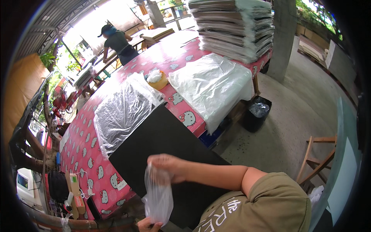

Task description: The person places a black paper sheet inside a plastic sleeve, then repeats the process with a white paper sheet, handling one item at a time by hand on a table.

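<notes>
A clear plastic bag hangs bunched and stretched between my hands. My right hand is closed around its upper end, blurred a little by motion. Low in the view, my left hand grips the bag's bottom end, only its fingers showing. Beneath my right forearm lies a large flat black board, its far corner on the table's near side. A similar dark sheet wrapped in clear plastic lies beyond it on the left. To the right, a pile of clear plastic sheets hangs over the table's edge.
The long table wears a pink patterned cloth. A yellow tub with white stuff stands mid-table. Behind rises a tall stack of plastic-wrapped boards. A black bin and wooden stand are right. Another person works far back.
</notes>
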The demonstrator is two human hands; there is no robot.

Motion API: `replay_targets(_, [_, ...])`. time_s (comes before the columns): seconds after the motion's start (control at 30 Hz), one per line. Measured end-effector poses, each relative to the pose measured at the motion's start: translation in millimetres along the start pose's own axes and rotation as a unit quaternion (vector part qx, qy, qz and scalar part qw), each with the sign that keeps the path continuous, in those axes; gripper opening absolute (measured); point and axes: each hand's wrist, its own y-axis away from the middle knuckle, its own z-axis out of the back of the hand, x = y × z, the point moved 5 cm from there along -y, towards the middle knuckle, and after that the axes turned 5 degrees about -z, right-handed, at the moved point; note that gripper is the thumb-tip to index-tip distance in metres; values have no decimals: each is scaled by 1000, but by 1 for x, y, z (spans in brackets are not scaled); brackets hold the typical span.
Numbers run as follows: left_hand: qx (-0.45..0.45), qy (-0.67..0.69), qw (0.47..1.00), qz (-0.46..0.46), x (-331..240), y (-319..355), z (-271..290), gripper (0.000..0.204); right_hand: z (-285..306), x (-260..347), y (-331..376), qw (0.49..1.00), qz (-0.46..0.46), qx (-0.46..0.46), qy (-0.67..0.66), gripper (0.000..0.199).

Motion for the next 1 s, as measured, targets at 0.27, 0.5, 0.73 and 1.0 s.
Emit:
replay_targets(0.27, [-539, -95, 827, -129, 35, 88, 95, 21, 31, 95, 22, 975, 110, 15, 193, 25])
replay_targets(0.5, [-653, -168, 725, -138, 24, 52, 116, 35, -20, 25, 74, 774, -181, 352, 495, 26])
replay_targets(0.73, [212, 569, 794, -22, 41, -16, -55, 53, 37, 176, 112, 930, 353, -34, -97, 29])
replay_targets(1.0, [-556, 337, 757, -67, 43, -13, 54, 29, 112, 50, 135, 970, -60, -61, 226, 21])
